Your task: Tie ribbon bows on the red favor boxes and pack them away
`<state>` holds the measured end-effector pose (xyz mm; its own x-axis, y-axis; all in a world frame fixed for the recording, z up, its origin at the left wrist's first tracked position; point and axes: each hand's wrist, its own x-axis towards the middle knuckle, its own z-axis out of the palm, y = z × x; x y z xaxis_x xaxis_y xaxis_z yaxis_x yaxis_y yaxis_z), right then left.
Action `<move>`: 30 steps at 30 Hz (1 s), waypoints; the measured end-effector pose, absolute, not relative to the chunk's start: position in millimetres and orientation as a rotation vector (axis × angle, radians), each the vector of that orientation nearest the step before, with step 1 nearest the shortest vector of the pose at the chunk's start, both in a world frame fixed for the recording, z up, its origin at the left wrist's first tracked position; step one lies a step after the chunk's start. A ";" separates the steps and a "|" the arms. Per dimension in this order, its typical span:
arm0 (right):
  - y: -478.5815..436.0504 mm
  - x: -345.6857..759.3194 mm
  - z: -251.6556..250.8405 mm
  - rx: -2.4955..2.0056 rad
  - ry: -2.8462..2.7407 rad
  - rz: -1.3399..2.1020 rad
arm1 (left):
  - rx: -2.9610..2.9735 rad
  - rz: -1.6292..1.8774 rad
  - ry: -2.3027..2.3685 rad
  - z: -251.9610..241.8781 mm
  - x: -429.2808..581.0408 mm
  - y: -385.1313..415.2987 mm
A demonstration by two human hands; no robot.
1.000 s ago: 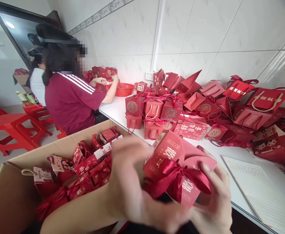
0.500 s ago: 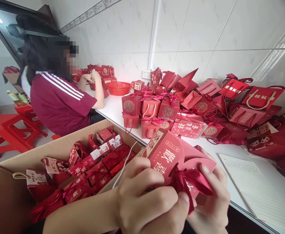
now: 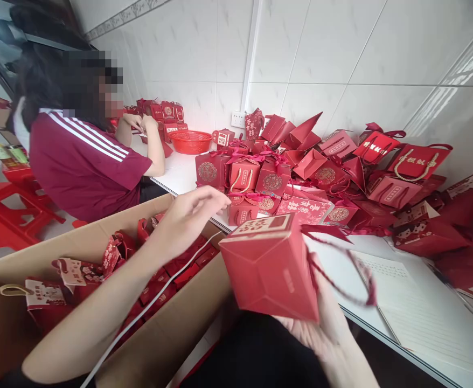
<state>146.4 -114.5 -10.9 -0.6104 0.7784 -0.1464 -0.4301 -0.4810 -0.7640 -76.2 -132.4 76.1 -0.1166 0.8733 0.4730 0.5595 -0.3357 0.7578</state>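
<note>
A red gift box [image 3: 266, 269] rests in my right hand [image 3: 327, 323], tilted so that its creased underside faces me. My right fingers are mostly hidden behind and below it. A twisted dark red cord [image 3: 337, 288] and a piece of red ribbon [image 3: 327, 233] stick out on the box's right side. My left hand [image 3: 192, 215] is apart from the box, its fingers stretched out over the far right edge of an open cardboard carton [image 3: 204, 299]. Inside the carton lie several red gift boxes [image 3: 48, 302], partly hidden by my left forearm.
Red boxes [image 3: 272, 180] are piled along the white table [image 3: 188, 175] by the wall, near a red plastic basket [image 3: 190, 143]. An open notebook [image 3: 414, 312] and a pen [image 3: 468, 307] lie right. A white cable [image 3: 147, 307] crosses the carton. A co-worker [image 3: 87, 167] sits left.
My left hand has let go of the box's ribbon and moved up and left. My right hand has turned the box, so its underside shows instead of its ribboned top.
</note>
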 end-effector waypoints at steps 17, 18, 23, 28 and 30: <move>-116.2 133.1 -4.0 -0.459 -0.434 2.472 | 1.919 1.017 1.445 77.5 -68.0 -131.4; -116.8 132.9 -3.3 -0.448 -0.439 2.471 | 1.963 1.045 1.382 76.6 -65.6 -135.0; -118.9 131.6 0.9 -0.402 -0.451 2.429 | 2.040 1.012 1.364 78.3 -50.1 -149.3; -119.0 130.8 0.2 -0.477 -0.404 2.438 | 1.880 1.168 1.411 79.8 -47.1 -144.3; -119.0 131.5 -1.5 -0.496 -0.406 2.448 | 1.785 1.220 1.344 79.0 -49.5 -141.3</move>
